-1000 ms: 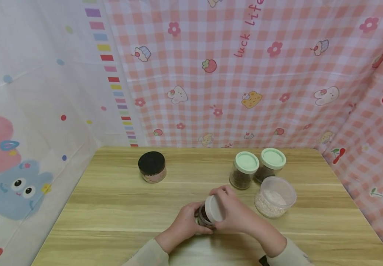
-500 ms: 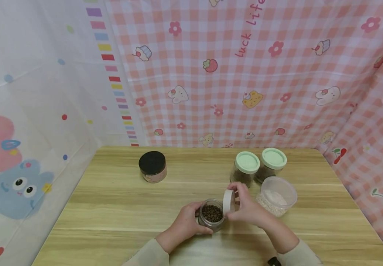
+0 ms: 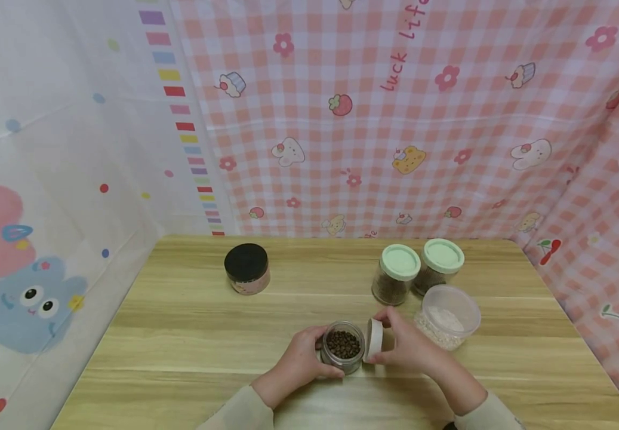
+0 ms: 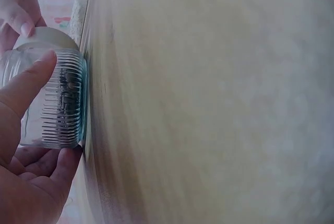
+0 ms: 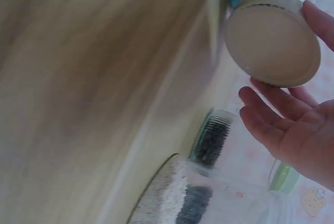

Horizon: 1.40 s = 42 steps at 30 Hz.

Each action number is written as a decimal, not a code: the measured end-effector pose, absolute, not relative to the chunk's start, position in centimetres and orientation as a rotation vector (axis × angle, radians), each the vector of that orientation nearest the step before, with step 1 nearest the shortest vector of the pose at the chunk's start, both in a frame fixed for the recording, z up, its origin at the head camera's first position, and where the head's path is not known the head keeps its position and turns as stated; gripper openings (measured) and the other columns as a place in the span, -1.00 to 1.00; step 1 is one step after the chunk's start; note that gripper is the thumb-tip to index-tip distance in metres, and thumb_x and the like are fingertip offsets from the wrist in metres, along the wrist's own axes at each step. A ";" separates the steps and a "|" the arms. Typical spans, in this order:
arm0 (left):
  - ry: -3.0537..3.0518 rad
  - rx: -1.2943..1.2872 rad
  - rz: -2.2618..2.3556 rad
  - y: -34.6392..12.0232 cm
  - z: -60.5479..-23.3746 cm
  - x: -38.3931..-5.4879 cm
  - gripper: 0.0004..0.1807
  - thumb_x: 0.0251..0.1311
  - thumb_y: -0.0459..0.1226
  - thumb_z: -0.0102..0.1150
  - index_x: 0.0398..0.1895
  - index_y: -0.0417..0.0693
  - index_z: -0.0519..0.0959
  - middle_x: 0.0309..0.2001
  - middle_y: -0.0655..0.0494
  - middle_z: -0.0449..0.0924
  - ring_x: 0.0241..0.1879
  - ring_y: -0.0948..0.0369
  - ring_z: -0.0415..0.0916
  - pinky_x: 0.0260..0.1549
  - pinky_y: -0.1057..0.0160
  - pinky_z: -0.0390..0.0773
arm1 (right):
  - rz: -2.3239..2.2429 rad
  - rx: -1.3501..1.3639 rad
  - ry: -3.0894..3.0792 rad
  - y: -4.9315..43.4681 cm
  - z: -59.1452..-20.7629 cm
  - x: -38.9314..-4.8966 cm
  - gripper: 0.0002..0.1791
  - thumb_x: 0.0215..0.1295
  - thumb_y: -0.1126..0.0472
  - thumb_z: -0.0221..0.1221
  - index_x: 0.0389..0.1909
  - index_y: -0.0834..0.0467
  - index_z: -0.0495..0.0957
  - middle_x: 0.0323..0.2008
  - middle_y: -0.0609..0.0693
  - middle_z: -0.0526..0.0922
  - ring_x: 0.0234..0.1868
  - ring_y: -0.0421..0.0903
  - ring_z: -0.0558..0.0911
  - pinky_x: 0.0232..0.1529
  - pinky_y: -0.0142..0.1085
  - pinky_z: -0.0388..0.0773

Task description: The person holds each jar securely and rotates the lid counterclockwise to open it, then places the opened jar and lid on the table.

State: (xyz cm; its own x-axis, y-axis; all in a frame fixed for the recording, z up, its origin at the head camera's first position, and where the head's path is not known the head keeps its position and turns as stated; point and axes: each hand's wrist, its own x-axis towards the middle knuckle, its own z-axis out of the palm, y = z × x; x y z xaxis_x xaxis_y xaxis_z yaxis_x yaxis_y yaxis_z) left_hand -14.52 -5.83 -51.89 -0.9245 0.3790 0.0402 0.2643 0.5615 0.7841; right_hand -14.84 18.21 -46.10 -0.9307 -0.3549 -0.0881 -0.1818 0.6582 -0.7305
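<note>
Lid (image 5: 274, 46) in both wrist close-ups

Soft, fairly even light of middling brightness covers the worktop (image 3: 180, 334) and the pink checked cloth (image 3: 314, 137), leaving only a faint, soft-edged shadow under the right hand (image 3: 413, 346) and a pale sheen in front of the jar (image 3: 350, 367). From the head, individual beans (image 3: 343, 344) look crisp. Both wrist views are hazier: the worktop smears into blurred streaks, greying towards the right in the left one, while the lid (image 5: 272, 46) appears clearer in the right one.
</note>
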 end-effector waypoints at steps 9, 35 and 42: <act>2.672 0.556 1.284 -5.9 -51.9 -14.5 -0.04 -0.46 -0.06 0.62 0.20 -0.11 0.46 0.09 0.04 0.56 0.09 0.14 0.48 0.14 0.17 0.46 | -1.088 -0.435 2.682 18.6 -46.0 -14.5 -0.21 -0.25 0.02 0.53 -0.01 0.15 0.32 -0.04 0.11 0.57 0.05 0.12 0.53 0.10 0.08 0.43; 2.629 0.499 1.296 -5.9 -51.6 -14.5 -0.03 -0.43 -0.05 0.61 0.22 -0.10 0.44 0.12 0.05 0.53 0.11 0.14 0.47 0.12 0.20 0.48 | -0.557 -0.504 2.839 17.5 -48.7 -14.4 -0.03 -0.63 0.31 0.51 0.08 0.26 0.39 -0.02 0.10 0.43 0.04 0.16 0.38 0.07 -0.01 0.45; 2.643 0.490 1.279 -5.8 -51.7 -14.5 -0.04 -0.44 -0.04 0.61 0.20 -0.10 0.46 0.09 0.06 0.54 0.08 0.14 0.48 0.09 0.20 0.50 | -0.605 -0.465 2.832 17.5 -48.8 -14.3 -0.01 -0.63 0.29 0.55 0.08 0.26 0.40 -0.05 0.08 0.40 0.02 0.12 0.38 0.03 -0.02 0.48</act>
State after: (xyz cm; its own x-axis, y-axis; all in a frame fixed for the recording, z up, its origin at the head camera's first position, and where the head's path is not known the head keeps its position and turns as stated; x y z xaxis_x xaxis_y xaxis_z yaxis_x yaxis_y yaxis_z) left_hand -14.48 -5.83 -51.66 -0.9326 0.3609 -0.0053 0.2198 0.5793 0.7849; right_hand -14.34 17.48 -48.79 -0.9285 -0.3458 -0.1351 -0.2604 0.8660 -0.4269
